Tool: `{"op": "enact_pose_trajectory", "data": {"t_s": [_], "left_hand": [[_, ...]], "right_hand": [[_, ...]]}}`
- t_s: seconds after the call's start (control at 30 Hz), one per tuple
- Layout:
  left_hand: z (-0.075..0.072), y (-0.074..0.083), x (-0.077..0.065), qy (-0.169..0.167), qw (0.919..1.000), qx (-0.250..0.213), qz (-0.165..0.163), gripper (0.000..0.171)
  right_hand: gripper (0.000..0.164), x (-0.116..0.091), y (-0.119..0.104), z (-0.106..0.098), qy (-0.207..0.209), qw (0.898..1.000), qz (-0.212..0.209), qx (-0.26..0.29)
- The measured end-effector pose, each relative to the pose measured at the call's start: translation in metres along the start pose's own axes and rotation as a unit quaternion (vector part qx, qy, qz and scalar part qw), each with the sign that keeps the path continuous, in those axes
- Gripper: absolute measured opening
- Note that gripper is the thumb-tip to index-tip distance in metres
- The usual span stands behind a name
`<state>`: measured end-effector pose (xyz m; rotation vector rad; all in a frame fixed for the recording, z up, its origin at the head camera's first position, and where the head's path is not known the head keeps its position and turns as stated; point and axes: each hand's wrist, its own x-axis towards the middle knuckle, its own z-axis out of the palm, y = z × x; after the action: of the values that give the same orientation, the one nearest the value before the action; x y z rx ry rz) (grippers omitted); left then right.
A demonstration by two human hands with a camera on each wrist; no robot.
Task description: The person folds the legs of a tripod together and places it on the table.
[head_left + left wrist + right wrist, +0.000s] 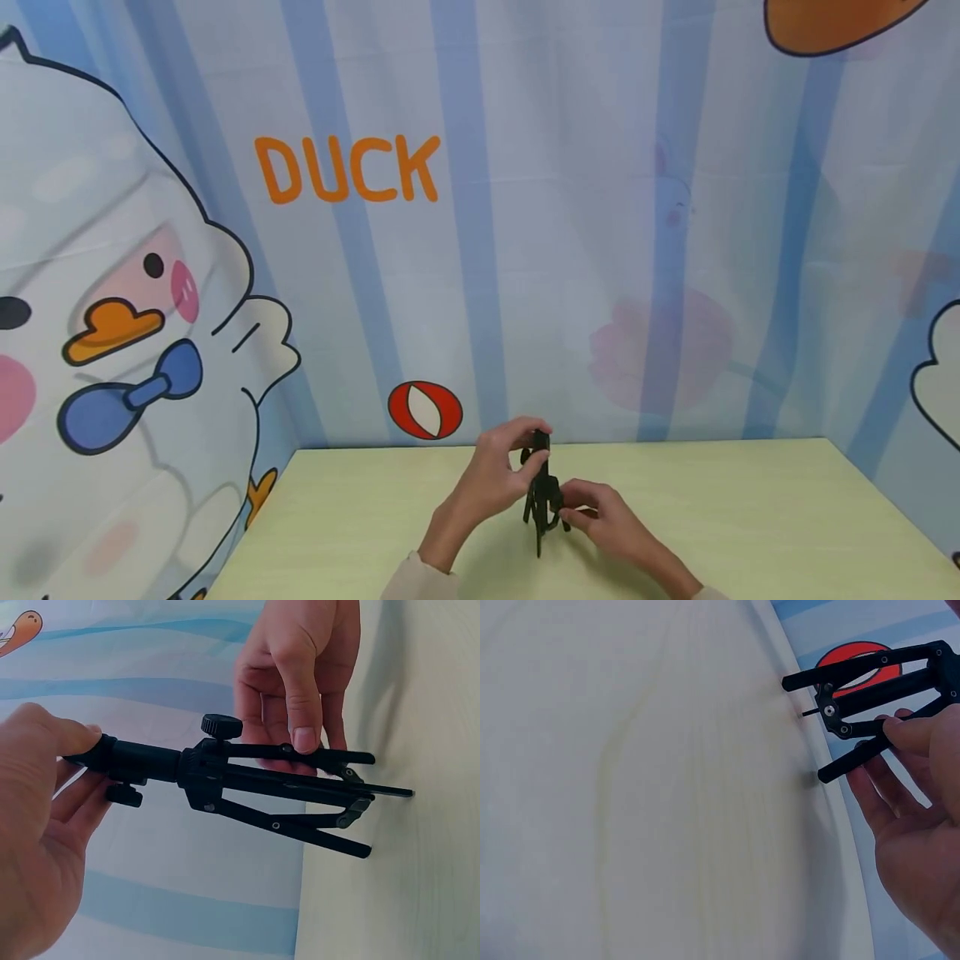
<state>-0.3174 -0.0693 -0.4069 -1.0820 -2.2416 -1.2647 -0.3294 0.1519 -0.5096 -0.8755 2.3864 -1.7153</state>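
Observation:
A small black tripod (pixel 202 772) is held between both hands over the table, its legs partly spread and pointing down. My left hand (pixel 491 471) grips its top end between thumb and fingers. Lower down, my right hand (pixel 607 518) pinches one leg, with the thumb on the near side, as the left wrist view shows. Two round knobs stick out from the tripod's column, one near the top and a ridged knob (pixel 222 726) at the leg joint. In the right wrist view the leg ends (pixel 832 774) and the hinged braces between them show close up.
The pale yellow table (pixel 337 517) reaches back to a hanging cloth (pixel 540 250) with blue stripes, the word DUCK and a red ball print (pixel 425 409). A large printed duck (pixel 135 333) covers the cloth on the left.

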Motion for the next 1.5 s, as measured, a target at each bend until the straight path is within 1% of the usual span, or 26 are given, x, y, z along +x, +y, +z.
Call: {"op": "enact_pose_trajectory", "data": {"t_s": [0.13, 0.23, 0.33, 0.47, 0.53, 0.67, 0.8, 1.13, 1.37, 1.5], "left_hand": [[-0.002, 0.001, -0.001, -0.005, 0.9998, 0.018, 0.007, 0.031], [-0.003, 0.002, -0.002, 0.002, 0.9992, 0.035, 0.019, 0.031], [-0.004, 0.003, -0.002, 0.010, 0.9986, 0.041, 0.031, 0.029], [-0.005, 0.003, -0.004, 0.009, 0.9987, 0.036, 0.034, 0.030], [-0.007, 0.004, -0.004, 0.006, 0.9990, 0.033, 0.029, 0.030], [-0.009, 0.003, -0.005, 0.005, 0.9992, 0.025, 0.029, 0.031], [-0.010, 0.003, -0.005, 0.003, 0.9993, 0.020, 0.032, 0.031], [-0.011, 0.001, -0.006, 0.003, 0.9993, 0.009, 0.037, 0.033], [-0.010, 0.001, -0.007, 0.000, 0.9996, 0.001, 0.027, 0.034], [-0.009, 0.002, -0.007, -0.003, 0.9998, -0.002, 0.021, 0.034]], "right_hand": [[0.016, 0.000, -0.001, -0.002, -0.010, 1.000, 0.008, 0.013], [0.016, 0.000, 0.000, -0.002, -0.015, 1.000, 0.005, 0.013], [0.016, -0.001, 0.000, -0.003, -0.024, 1.000, -0.001, 0.009], [0.018, -0.003, -0.002, -0.005, -0.046, 0.999, -0.007, 0.011], [0.020, -0.004, -0.003, -0.006, -0.059, 0.998, -0.009, 0.021], [0.023, -0.005, -0.003, -0.007, -0.081, 0.996, -0.011, 0.046], [0.025, -0.004, -0.002, -0.006, -0.093, 0.994, -0.011, 0.055], [0.024, -0.004, 0.002, -0.003, -0.107, 0.993, -0.042, 0.041], [0.023, -0.004, 0.004, -0.002, -0.111, 0.992, -0.059, 0.028], [0.021, -0.003, 0.005, -0.001, -0.109, 0.991, -0.075, 0.011]]}}
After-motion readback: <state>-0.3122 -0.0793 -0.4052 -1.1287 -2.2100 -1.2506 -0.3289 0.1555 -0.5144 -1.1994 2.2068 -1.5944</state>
